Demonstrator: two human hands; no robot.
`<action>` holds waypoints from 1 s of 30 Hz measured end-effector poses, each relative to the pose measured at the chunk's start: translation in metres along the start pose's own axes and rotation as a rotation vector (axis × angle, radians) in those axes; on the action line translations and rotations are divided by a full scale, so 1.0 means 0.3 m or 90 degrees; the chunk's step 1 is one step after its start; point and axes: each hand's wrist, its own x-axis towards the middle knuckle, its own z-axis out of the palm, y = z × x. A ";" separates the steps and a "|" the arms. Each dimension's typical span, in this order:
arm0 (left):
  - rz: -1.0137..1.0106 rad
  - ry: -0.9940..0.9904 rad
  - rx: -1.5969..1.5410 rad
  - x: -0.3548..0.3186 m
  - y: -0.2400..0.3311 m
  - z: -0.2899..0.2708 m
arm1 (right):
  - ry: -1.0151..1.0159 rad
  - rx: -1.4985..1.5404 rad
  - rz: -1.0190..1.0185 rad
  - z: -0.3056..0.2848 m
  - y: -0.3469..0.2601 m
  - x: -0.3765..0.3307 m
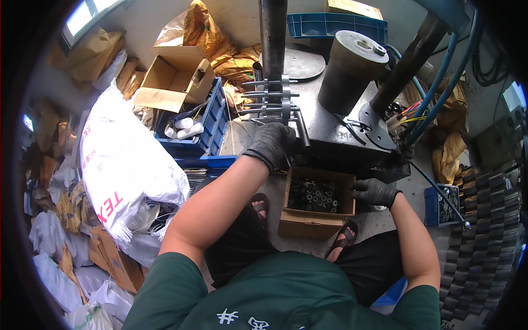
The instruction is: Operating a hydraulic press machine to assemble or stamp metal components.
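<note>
My left hand [272,142], in a dark grey glove, is at the front of the machine, just below a stack of metal discs and rods [275,98]. Its fingers look curled in, and what they hold is hidden behind the hand. A short dark bar [302,130] slants down beside it. My right hand [376,192], gloved alike, hovers at the right rim of an open cardboard box [308,229]. Its fingers are loosely apart and nothing shows in them. Many small metal rings or nuts [316,196] lie in the box, which stands on the floor between my feet.
A thick metal cylinder [346,77] and steel posts [273,38] rise from the machine's plate. Blue hoses [440,82] hang at the right. On the left are a blue crate [217,121], an open carton [170,77] and a white sack [129,159]. Stacked metal parts [478,231] line the right.
</note>
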 end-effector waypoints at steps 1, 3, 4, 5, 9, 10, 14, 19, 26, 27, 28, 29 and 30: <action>0.153 0.009 0.285 0.012 0.000 -0.005 | 0.001 -0.016 0.004 -0.002 -0.001 0.000; 0.104 0.059 0.230 -0.006 0.016 0.005 | -0.006 0.018 0.010 -0.004 -0.008 -0.005; 0.062 0.113 0.180 -0.015 0.036 0.001 | -0.001 0.022 0.029 -0.008 -0.014 -0.006; 0.043 0.140 0.155 -0.030 0.065 0.002 | 0.007 0.034 0.021 -0.012 -0.019 -0.009; 0.147 0.186 -0.267 -0.187 0.212 0.027 | 0.004 -0.015 0.020 -0.025 -0.041 -0.019; 0.124 0.166 -0.253 -0.229 0.253 0.035 | -0.002 -0.039 0.031 -0.026 -0.045 -0.016; 0.210 0.003 -0.390 -0.305 0.373 0.060 | -0.041 -0.002 0.050 0.008 -0.057 0.014; 0.063 -0.121 -0.557 -0.276 0.428 0.083 | -0.133 -0.162 -0.013 0.144 -0.022 0.073; -0.022 -0.104 -0.796 -0.246 0.457 0.036 | -0.164 -0.426 -0.138 0.324 0.111 0.378; -0.101 -0.145 -0.840 -0.233 0.458 0.021 | -0.108 -0.410 -0.139 0.345 0.114 0.435; -0.112 -0.141 -0.842 -0.223 0.459 0.011 | -0.062 -0.396 -0.135 0.366 0.112 0.487; -0.164 -0.128 -0.847 -0.209 0.462 0.003 | -0.016 -0.383 -0.129 0.393 0.104 0.537; -0.214 -0.119 -0.859 -0.198 0.463 -0.002 | 0.020 -0.373 -0.120 0.415 0.096 0.580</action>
